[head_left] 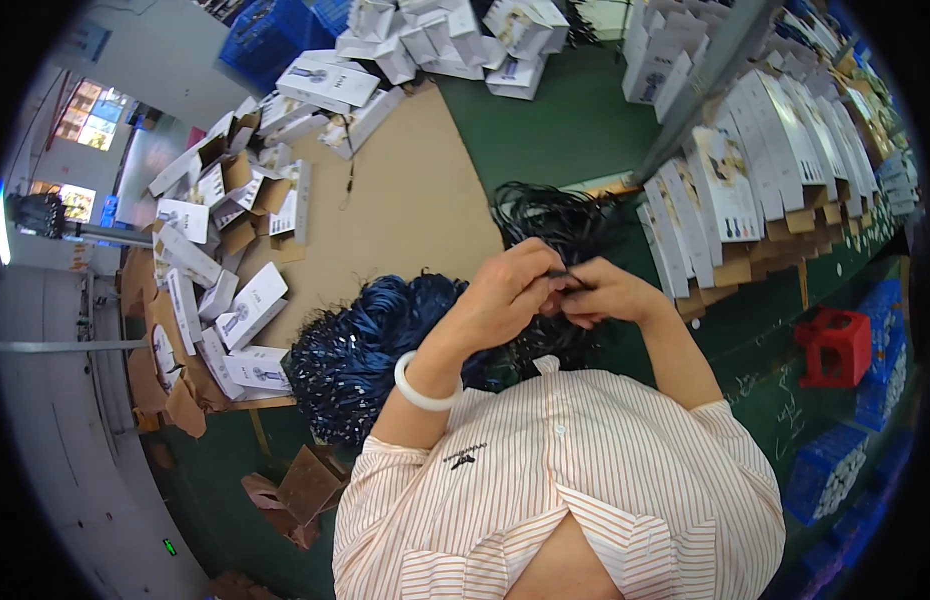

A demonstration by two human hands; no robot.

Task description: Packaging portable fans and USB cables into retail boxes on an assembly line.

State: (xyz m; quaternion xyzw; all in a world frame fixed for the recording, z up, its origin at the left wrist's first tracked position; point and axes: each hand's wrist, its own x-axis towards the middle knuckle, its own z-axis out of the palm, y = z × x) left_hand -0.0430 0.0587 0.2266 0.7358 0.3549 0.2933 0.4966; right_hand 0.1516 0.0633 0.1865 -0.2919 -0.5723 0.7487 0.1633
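Observation:
My left hand [510, 290] and my right hand [615, 292] meet in front of my chest, fingers closed in a pinch. Between them is a short stretch of thin black cable [573, 281]; its ends are hidden by the fingers. Just beyond my hands, a loose heap of black cables [550, 215] lies on the table and hangs toward me under them. Left of my left forearm, which wears a white bangle, is a large pile of coiled dark blue cables [385, 325] with shiny tips.
Tan cardboard [415, 180] covers the table's left part. White boxes [253, 305] lie jumbled along the left edge, more at the far side. Upright white boxes [725, 185] stand in rows at right, behind a metal post [705, 95]. A red stool [833, 345] and blue crates [827, 472] are at right.

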